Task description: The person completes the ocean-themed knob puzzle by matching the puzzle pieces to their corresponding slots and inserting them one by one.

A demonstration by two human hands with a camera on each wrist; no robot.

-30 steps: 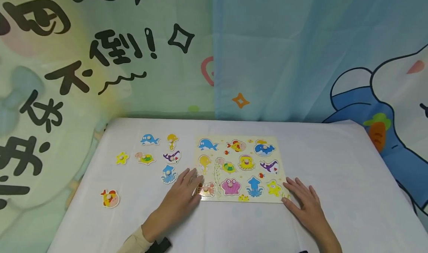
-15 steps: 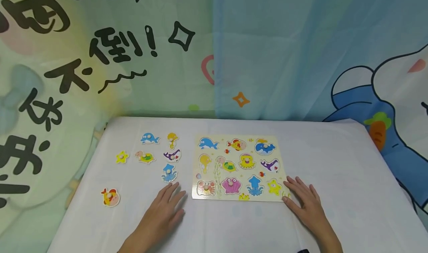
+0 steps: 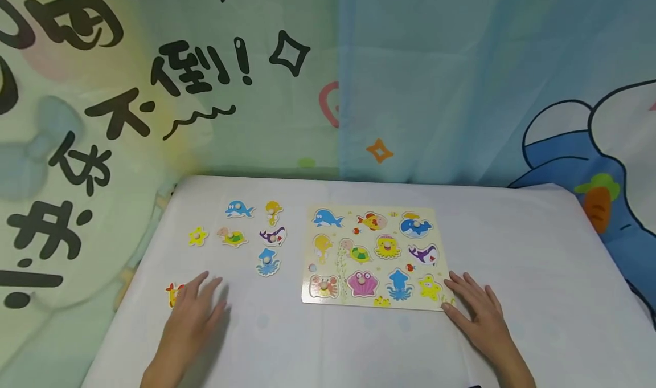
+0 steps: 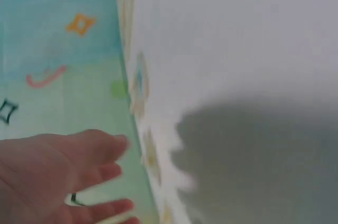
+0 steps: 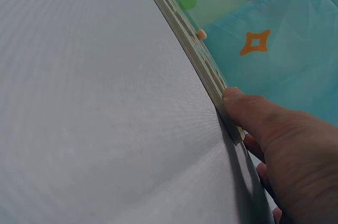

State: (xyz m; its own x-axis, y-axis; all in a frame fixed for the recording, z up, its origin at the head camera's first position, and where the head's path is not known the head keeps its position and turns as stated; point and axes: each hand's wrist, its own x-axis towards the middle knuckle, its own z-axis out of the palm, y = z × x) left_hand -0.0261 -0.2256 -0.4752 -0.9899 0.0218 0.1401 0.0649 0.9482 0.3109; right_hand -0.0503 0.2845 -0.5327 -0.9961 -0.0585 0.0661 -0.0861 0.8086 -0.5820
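My left hand (image 3: 189,322) hovers low at the table's left, fingers spread, partly covering a red and yellow fish puzzle piece (image 3: 172,293). Whether it touches the piece cannot be told; nothing shows between the fingers in the left wrist view, where the hand (image 4: 58,176) is slightly blurred. My right hand (image 3: 482,325) rests at the near right corner of a sea-animal peg puzzle board (image 3: 381,264). In the right wrist view its thumb (image 5: 251,110) touches the board's edge (image 5: 193,60). Knobbed crab (image 3: 324,286) and pink shell (image 3: 362,284) pieces sit in the board.
Loose pieces lie left of the board: a blue whale (image 3: 239,209), a seahorse (image 3: 274,212), a turtle (image 3: 233,237), a purple whale (image 3: 273,236), a squid (image 3: 268,262) and a starfish (image 3: 197,236). A printed curtain (image 3: 435,80) hangs behind the white table (image 3: 359,348).
My left hand has left the board's near left corner and moved left to the fish piece. The right hand has stayed at the board's corner. The head view has shifted slightly.
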